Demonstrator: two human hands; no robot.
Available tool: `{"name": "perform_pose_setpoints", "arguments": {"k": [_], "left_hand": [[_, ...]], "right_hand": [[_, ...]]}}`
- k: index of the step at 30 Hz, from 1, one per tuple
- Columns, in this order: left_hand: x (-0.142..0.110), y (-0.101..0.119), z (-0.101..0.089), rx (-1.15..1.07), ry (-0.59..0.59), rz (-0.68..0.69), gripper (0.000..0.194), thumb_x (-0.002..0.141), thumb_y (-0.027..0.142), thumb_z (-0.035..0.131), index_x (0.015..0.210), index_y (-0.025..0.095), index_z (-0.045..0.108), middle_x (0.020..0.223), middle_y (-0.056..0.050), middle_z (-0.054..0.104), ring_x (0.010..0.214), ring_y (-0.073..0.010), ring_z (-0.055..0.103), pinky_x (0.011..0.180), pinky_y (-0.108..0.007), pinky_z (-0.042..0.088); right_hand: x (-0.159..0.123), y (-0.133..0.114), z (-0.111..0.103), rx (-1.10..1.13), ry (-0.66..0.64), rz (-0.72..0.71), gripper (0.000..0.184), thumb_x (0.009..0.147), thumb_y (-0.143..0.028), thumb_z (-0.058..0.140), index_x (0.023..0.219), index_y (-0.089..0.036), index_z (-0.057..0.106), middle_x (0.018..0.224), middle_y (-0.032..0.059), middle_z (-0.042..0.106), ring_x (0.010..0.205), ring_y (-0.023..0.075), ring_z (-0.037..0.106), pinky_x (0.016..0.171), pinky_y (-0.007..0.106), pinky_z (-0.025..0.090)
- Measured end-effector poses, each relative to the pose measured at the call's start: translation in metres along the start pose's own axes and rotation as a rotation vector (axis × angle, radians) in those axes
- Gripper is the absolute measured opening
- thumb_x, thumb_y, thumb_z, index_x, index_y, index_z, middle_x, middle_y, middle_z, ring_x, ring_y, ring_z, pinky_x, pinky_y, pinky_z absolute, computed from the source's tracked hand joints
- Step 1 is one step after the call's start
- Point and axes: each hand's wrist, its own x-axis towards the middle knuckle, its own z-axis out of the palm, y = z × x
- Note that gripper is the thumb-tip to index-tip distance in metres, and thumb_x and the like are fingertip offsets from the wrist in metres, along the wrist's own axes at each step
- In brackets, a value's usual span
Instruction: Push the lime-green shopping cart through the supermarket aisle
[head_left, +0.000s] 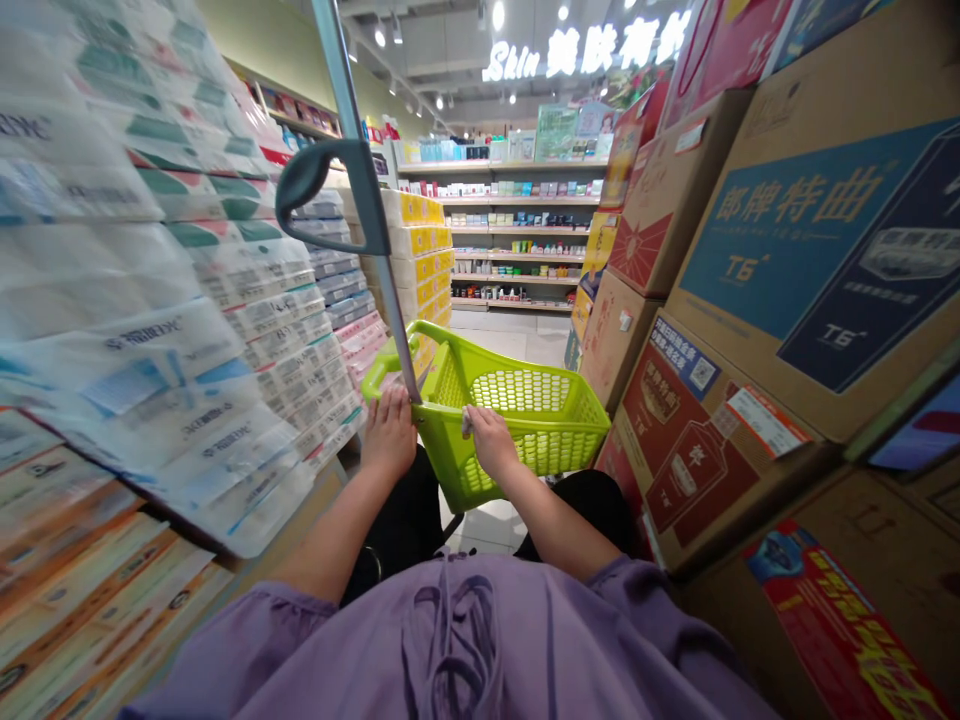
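Purple blouse (525,640) nearest; green basket (448,455) ahead, left hand (390,432) curled over its rim (439,411), right hand (490,442) pinching whitish wad (466,421) there.

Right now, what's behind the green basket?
Behind the green basket, pale floor tiles lead to shelves of small products. The basket covers much of the closer floor; I can't see what's there.

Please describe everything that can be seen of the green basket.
The lime-green basket looks plastic, open-topped, with perforated sides and a smooth rim. It is before the person's dark-clad knees; any tilt is hard to judge. A grey pole rises from its near end. The left hand and right hand touch its near rim, the right apparently holding a whitish scrap.
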Motion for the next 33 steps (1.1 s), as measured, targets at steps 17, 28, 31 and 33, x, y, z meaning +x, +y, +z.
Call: {"name": "perform_pose_setpoints", "arguments": {"k": [17,28,31,33], "left_hand": [[-0.009,0.028,0.009,-0.02,-0.038,0.295,0.061,0.084,0.014,0.04,0.144,0.009,0.038,0.15,-0.013,0.039,0.143,-0.0253,0.027,0.119,-0.043,0.02],[0.008,0.052,0.021,-0.022,-0.077,0.103,0.051,0.083,0.017,0.043,0.133,0.007,0.052,0.136,-0.016,0.054,0.133,-0.0292,0.041,0.117,-0.045,0.021],[0.007,0.056,0.021,-0.012,-0.081,0.097,0.052,0.083,0.017,0.044,0.134,0.007,0.05,0.137,-0.016,0.053,0.134,-0.0292,0.04,0.117,-0.045,0.02],[0.007,0.059,0.021,-0.007,-0.085,0.093,0.054,0.081,0.019,0.045,0.134,0.006,0.049,0.138,-0.016,0.052,0.135,-0.0301,0.039,0.117,-0.046,0.019]], "right_hand": [[0.008,-0.008,0.008,0.005,-0.01,-0.077,0.046,0.091,-0.011,0.041,0.135,-0.016,0.052,0.13,0.0132,0.058,0.123,0.0216,0.05,0.107,0.038,0.038],[0.016,0.0,0.013,0.02,-0.014,-0.121,0.044,0.092,-0.013,0.038,0.134,-0.015,0.052,0.134,0.0137,0.056,0.128,0.0215,0.047,0.109,0.039,0.037],[0.01,0.013,0.005,-0.003,-0.003,-0.049,0.041,0.092,-0.012,0.037,0.127,-0.014,0.058,0.128,0.0146,0.059,0.122,0.0218,0.051,0.106,0.039,0.039],[0.008,0.017,0.002,-0.005,0.003,-0.008,0.039,0.092,-0.012,0.035,0.122,-0.015,0.061,0.122,0.0137,0.063,0.117,0.0217,0.054,0.104,0.039,0.04]]}}
